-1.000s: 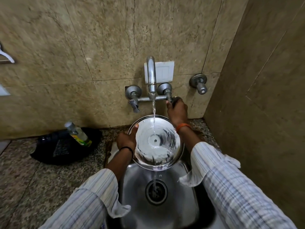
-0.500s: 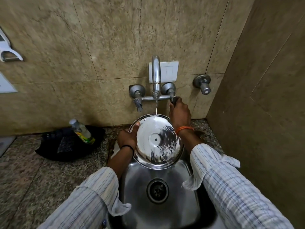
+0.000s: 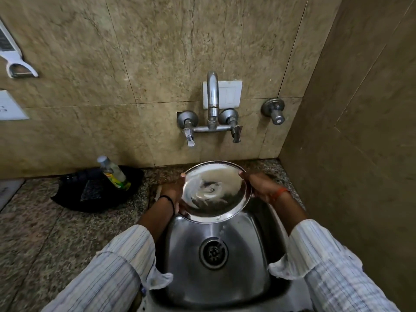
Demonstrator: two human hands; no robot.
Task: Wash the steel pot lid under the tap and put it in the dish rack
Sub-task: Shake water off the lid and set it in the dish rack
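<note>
The round steel pot lid (image 3: 213, 192) is held over the back of the steel sink (image 3: 245, 239), its wet shiny inner face turned up toward me. My left hand (image 3: 173, 194) grips its left rim, fingers partly hidden behind it. My right hand (image 3: 261, 185) grips the right rim. The wall tap (image 3: 212, 102) stands above the lid with no water running from it. No dish rack is in view.
A black tray (image 3: 90, 194) with a clear bottle (image 3: 113, 172) lies on the granite counter (image 3: 45, 239) to the left. A side wall (image 3: 360, 154) closes the right. A white peeler (image 3: 15, 61) hangs on the left wall.
My right hand left the right tap handle and took hold of the lid's right rim. The water stream has stopped. The lid is lower and tilted flatter.
</note>
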